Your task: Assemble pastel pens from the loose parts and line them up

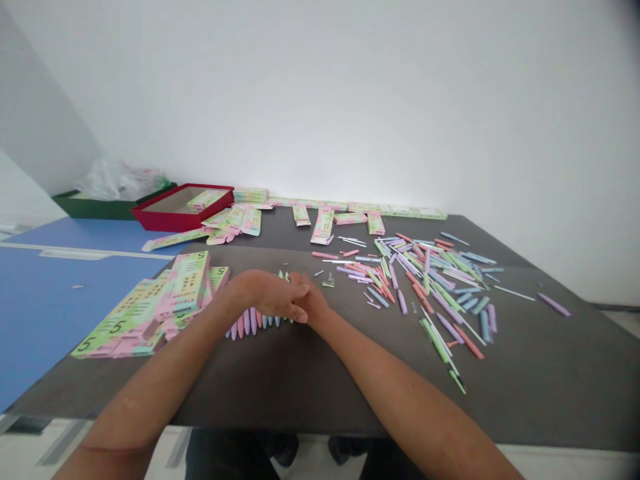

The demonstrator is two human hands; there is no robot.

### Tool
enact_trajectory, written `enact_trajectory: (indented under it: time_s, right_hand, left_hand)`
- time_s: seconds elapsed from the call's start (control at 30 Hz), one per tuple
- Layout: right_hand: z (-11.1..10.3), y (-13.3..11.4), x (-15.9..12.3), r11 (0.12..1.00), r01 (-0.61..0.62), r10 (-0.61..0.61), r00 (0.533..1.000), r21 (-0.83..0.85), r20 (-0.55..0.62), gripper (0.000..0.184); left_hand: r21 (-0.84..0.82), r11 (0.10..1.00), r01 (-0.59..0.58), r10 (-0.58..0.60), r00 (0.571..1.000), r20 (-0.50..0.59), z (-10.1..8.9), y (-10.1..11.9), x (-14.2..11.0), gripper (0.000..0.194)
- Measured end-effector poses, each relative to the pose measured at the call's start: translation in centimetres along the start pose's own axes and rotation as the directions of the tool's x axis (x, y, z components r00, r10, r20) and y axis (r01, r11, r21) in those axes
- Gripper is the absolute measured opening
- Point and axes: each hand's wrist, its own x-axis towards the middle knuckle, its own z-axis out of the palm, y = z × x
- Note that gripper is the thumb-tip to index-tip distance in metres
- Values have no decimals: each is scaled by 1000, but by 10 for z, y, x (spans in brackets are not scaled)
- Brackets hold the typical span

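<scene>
2 hands [295, 298] (overlapping) over pastel sticks [253, 322]

bright, flat light, white wall [320, 100] nearly washed out, palest just behind the dark table [540, 387]; shadows on it faint and soft. wide-angle bowing toward the frame edges, corner above the table's right end darkened; slight overall softness.

Matt paper strips [467, 340], matt tbl [540, 373]
</scene>
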Motion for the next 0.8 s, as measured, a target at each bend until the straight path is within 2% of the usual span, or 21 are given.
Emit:
enact_trajectory:
  time_s: [0.1, 0.2, 0.27, 0.33, 0.4, 0.43, 0.5, 0.57, 0.67, 0.73, 0.8]
  right_hand:
    - [-13, 8, -18, 998, -43, 42, 998, -40, -45, 30]
    - [-48, 36, -36, 973, -181, 157, 974, -142, -164, 27]
    - [-80, 64, -43, 924, -322, 274, 935, -209, -227, 24]
    - [-107, 95, -47, 848, -471, 396, 868, -244, -300, 26]
    - [-123, 120, -49, 786, -560, 476, 819, -262, -322, 27]
    - [-125, 129, -49, 780, -565, 488, 818, -270, -304, 28]
    - [-120, 139, -48, 803, -522, 462, 850, -287, -253, 32]
    - [-108, 141, -45, 837, -461, 409, 885, -297, -220, 32]
    - [-100, 139, -39, 859, -425, 373, 901, -285, -221, 25]
    - [-109, 141, -37, 863, -430, 371, 895, -263, -246, 25]
    - [-131, 149, -41, 868, -444, 369, 877, -221, -308, 27]
  left_hand:
    - [-31, 1000, 1, -1, 1000, 23, -1, 1, -3, 72]
    - [-35, 998, 55, -54, 998, 36, -1, 2, -4, 77]
    - [-25, 996, 85, -84, 996, 43, 0, 5, -3, 78]
    - [-9, 996, 92, -92, 994, 67, 1, 9, 2, 79]
    - [18, 995, 96, -97, 990, 103, 2, 15, 8, 79]
    - [34, 995, 97, -101, 988, 118, 3, 17, 12, 80]
    - [57, 994, 90, -97, 986, 137, 3, 22, 19, 81]
    - [56, 996, 74, -81, 985, 152, 3, 24, 24, 81]
    - [45, 997, 69, -76, 980, 182, 3, 26, 28, 78]
    - [44, 996, 75, -82, 977, 195, 3, 27, 30, 75]
    - [40, 996, 76, -82, 976, 204, 3, 27, 30, 72]
